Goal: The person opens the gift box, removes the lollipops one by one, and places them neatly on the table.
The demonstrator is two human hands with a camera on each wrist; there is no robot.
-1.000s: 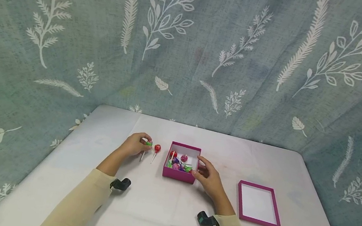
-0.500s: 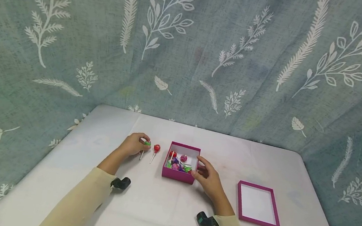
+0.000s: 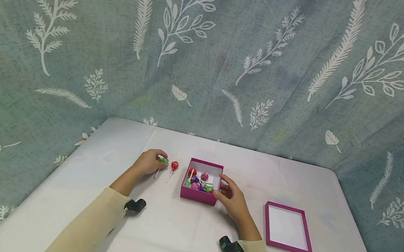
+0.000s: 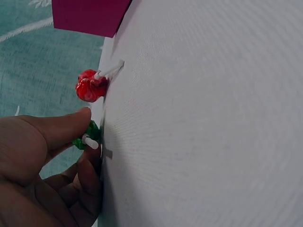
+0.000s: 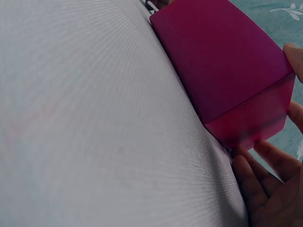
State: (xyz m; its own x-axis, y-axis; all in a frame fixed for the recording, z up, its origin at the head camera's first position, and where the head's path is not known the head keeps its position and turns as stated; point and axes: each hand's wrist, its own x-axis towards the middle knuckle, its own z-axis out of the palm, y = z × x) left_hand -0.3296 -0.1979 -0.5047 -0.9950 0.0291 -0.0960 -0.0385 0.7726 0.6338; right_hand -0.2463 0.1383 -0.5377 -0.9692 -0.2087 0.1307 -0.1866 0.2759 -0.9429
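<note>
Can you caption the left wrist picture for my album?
A left hand pinches a green lollipop near a red lollipop and a magenta box.

Left of and below the head view's centre, a green-wrapped round lollipop (image 3: 164, 160) has its white stick slanting down-left, while an open-topped magenta square box (image 3: 197, 195), white inside, sits upright below centre, holding assorted wrapped lollipops (image 3: 195, 186).

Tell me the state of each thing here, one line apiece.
Squarish magenta box with white interior: open, upright, right grip holding its side.
Shallow magenta lid with white interior: off the box, inside facing up.
Mixed colourful wrapped lollipops: jumbled inside the box.
Green-wrapped round lollipop: pinched in the left grip.
Red-wrapped round lollipop: lying on the white cloth-covered table, untouched.
</note>
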